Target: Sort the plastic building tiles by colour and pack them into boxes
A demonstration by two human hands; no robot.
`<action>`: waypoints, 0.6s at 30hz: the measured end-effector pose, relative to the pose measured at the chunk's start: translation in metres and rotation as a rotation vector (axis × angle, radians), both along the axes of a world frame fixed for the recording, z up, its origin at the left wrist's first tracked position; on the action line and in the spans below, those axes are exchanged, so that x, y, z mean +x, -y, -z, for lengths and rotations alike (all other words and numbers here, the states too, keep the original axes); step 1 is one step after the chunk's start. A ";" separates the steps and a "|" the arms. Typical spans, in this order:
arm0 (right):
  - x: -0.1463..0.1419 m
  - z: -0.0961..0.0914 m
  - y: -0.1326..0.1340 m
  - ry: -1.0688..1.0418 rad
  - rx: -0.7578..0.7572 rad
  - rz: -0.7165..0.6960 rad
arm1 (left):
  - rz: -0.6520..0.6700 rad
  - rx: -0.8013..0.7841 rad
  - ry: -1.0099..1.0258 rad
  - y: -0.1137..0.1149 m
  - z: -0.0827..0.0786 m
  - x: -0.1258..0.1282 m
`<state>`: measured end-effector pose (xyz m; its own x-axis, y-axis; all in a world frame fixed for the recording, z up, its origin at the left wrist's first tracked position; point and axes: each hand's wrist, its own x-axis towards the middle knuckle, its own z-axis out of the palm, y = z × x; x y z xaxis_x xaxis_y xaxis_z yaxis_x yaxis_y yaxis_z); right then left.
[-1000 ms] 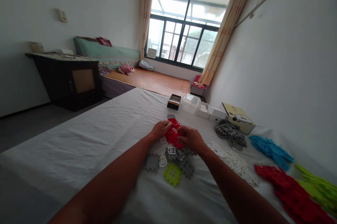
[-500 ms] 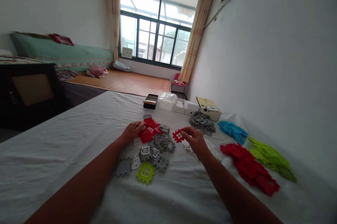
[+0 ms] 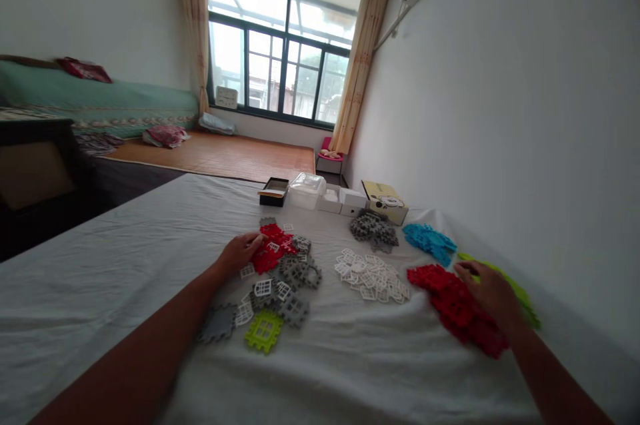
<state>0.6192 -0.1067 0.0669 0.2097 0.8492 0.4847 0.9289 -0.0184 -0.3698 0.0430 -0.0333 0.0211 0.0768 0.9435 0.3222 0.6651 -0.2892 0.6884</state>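
My left hand (image 3: 242,253) is closed with its fingertips on the edge of the red interlocking plastic tiles (image 3: 270,258) in the mixed heap. Grey tiles (image 3: 300,272), small white window pieces (image 3: 263,288) and one lime-green window tile (image 3: 265,331) lie around that heap. Over at the right, my right hand (image 3: 490,292) hovers above the pile of red tiles (image 3: 445,298), fingers loosely apart, with no tile visible in them. Its hand and wrist cover part of the red pile and of the lime-green pile (image 3: 525,302) behind.
A pile of white window pieces (image 3: 373,276) lies mid-cloth. Behind are grey tiles (image 3: 374,230) and blue tiles (image 3: 430,242). A black box (image 3: 273,193), clear plastic container (image 3: 307,190), white boxes (image 3: 353,201) and yellow box (image 3: 386,202) line the far edge. The wall rises at right.
My right hand has moved right, from beside the white pieces to over the red pile. The red window tile it held no longer shows in it. My left hand stays at the heap.
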 end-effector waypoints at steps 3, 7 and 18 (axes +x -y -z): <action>-0.064 0.001 -0.008 0.100 0.074 -0.186 | -0.018 0.004 -0.005 0.004 -0.002 0.002; -0.186 0.004 -0.010 0.078 -0.052 -0.630 | -0.019 0.038 -0.018 0.007 -0.001 0.002; -0.395 0.009 -0.050 0.293 -0.179 -0.902 | -0.011 0.034 0.056 0.006 0.002 0.002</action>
